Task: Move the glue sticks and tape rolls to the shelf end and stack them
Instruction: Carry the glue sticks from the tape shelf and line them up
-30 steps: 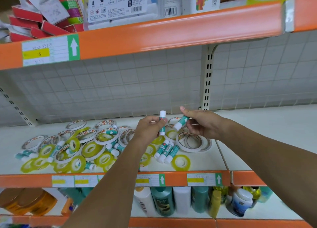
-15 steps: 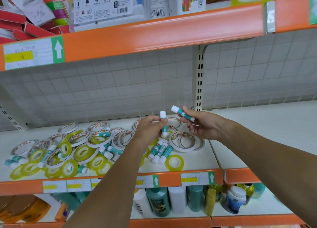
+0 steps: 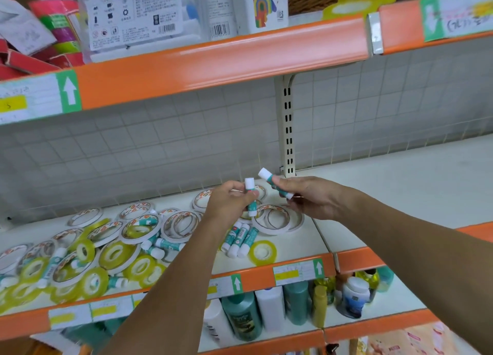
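Observation:
My left hand (image 3: 229, 204) grips an upright teal-and-white glue stick (image 3: 250, 188) above the middle shelf. Beside it, my right hand (image 3: 309, 198) holds a second glue stick (image 3: 266, 175), tilted with its white cap up and to the left. Three more glue sticks (image 3: 240, 238) lie side by side on the white shelf (image 3: 293, 244) below my hands. White tape rolls (image 3: 277, 218) lie under my right hand. A yellow tape roll (image 3: 262, 252) sits near the front edge. Several yellow and white rolls (image 3: 114, 253) and loose glue sticks cover the shelf's left part.
An orange upper shelf edge (image 3: 213, 64) hangs overhead, loaded with boxes and coloured tape. A slotted upright post (image 3: 287, 130) stands at the back. The adjoining white shelf section (image 3: 400, 192) lies to the right. Bottles (image 3: 245, 317) stand on the shelf below.
My right hand has lifted its glue stick and turned it, cap now pointing up-left. Both hands stay close together over the shelf; the camera has swung right.

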{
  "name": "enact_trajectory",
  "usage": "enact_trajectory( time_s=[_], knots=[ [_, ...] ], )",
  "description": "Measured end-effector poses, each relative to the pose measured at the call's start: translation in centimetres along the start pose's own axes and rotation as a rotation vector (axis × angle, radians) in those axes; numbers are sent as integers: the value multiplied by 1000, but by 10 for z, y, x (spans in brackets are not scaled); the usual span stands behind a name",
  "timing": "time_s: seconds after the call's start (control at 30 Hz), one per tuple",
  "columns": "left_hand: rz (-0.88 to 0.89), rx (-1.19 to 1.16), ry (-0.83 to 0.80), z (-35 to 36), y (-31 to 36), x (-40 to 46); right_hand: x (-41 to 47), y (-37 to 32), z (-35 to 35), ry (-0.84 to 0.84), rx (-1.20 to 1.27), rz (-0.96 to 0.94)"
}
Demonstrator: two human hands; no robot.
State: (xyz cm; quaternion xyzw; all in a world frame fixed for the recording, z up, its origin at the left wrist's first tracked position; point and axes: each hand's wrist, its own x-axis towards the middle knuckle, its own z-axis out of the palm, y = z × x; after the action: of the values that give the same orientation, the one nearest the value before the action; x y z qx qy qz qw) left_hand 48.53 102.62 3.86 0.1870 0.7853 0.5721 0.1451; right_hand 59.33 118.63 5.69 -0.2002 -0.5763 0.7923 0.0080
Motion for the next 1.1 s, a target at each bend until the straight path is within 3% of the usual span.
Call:
enact_trajectory(
  time_s=[0.2, 0.27, 0.47, 0.73, 1.1],
  knots=[
    [28, 90, -44, -1, 0, -3, -13, 7, 1, -10, -57, -44],
    [33, 95, -69, 2, 2, -5, -17, 10, -2, 56, -142, -62],
    [86, 191, -126, 21, 7, -11, -22, 11, -21, 301, -509, -197],
    [242, 382, -250, 56, 21, -16, -52, 8, -56, 360, -1212, -214],
    [556, 646, -382, 153, 55, -33, -112, 3, -131, 551, -1412, -145]
  ],
)
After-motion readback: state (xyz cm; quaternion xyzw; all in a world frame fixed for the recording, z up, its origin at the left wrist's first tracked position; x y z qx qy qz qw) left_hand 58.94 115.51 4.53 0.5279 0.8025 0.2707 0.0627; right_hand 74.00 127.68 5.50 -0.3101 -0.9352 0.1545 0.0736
